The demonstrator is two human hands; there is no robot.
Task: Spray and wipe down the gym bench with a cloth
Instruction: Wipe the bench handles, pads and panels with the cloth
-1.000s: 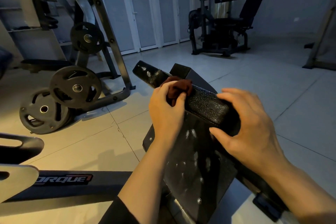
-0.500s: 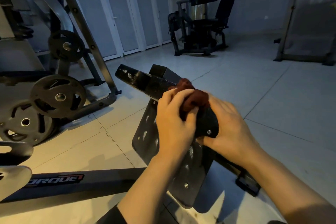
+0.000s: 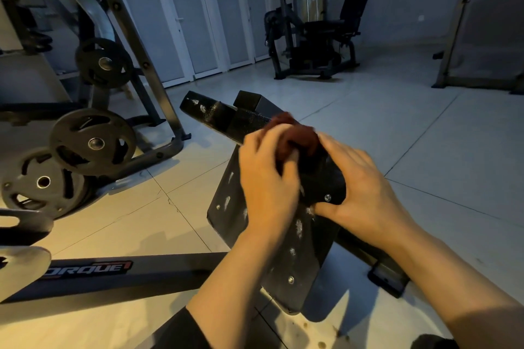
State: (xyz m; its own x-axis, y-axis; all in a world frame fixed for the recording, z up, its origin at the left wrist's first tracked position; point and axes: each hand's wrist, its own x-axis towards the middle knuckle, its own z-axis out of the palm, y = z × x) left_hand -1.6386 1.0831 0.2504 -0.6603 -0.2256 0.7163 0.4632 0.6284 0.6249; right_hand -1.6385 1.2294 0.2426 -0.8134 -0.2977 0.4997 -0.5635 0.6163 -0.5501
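Cloth (image 3: 296,140), dark red and bunched, sits on top of the black padded bar (image 3: 243,122) at the bench's far end, just above the flat black panel (image 3: 283,238) that hangs below it. Left hand (image 3: 266,178) has its grip curled round the cloth, fingers and thumb pinching the wad against the pad; hand is motion-blurred, so I read this as mid-wipe along the bar. Right hand (image 3: 365,193) is wrapped over the bar's near end, thumb under by the bolt (image 3: 327,197), fingers curled over the top. Likely reason: it braces the pad so it doesn't rock under the wiping pressure. Bunching the cloth gives a firm pad to press with, though it covers less surface per pass. White flecks show on the panel and on the bar's far tip, probably spray or foam not yet wiped, so I'd judge the job part done: bar in hand, panel left. No spray bottle in view. Outward: a dark frame beam (image 3: 113,275) lies on the tiled floor (image 3: 425,136) at lower left, lettering reads "ORQUE1", first letter cut off by a pale part in front, so likely "TORQUE1". 3 weight plates (image 3: 92,142) hang on a rack at left; no readable marks on them. A cable machine (image 3: 314,28) stands by the back wall, white doors (image 3: 198,14) left of it. No other text legible.
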